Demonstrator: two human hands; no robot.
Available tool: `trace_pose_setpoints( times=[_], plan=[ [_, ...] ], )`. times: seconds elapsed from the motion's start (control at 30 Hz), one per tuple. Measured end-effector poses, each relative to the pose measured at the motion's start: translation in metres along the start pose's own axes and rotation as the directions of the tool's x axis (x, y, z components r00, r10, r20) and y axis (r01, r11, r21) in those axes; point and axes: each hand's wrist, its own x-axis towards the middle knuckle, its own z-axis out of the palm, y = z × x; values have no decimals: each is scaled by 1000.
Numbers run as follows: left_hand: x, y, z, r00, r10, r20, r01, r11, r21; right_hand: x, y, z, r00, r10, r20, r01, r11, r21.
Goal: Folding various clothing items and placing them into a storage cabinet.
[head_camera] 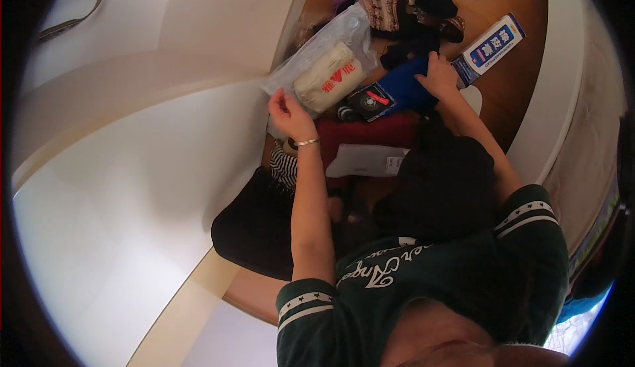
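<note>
My left hand [292,116] has its fingers curled at the lower left corner of a clear plastic bag [354,25], apparently pinching its edge. A cream-coloured rolled bundle with red printing [330,77] lies in or under the bag. My right hand [439,77] lies on a blue cloth item [409,87], thumb and fingers apart; whether it grips the cloth is hidden. A dark patch with a printed picture [372,100] shows at the blue item's left end. Right beside that hand is a white and blue carton bearing writing [491,49].
Dark, purple and patterned clothes [382,12] are heaped at the far end of the wooden floor [526,74]. Nearer me lie a dark red cloth [367,131], a light grey folded item with a label [367,160] and striped fabric [284,166]. A white panel [149,158] stands left.
</note>
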Motion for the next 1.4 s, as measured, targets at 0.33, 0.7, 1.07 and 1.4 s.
trace_pose_setpoints(
  times=[0.33,0.7,1.07,1.4],
  plan=[
    [-3,33,11,957,103,271,-110,994,10,9,6,20,962,235,139,-251,962,110],
    [29,87,21,726,-6,688,134,982,-133,-3,-33,-104,785,-447,428,-52,642,765],
    [69,188,43,42,340,939,557,772,-304,8,-158,-309,552,-819,156,578,511,637],
    [74,214,45,525,27,851,715,529,-457,46,-148,-280,798,-481,-362,538,299,788]
  ],
)
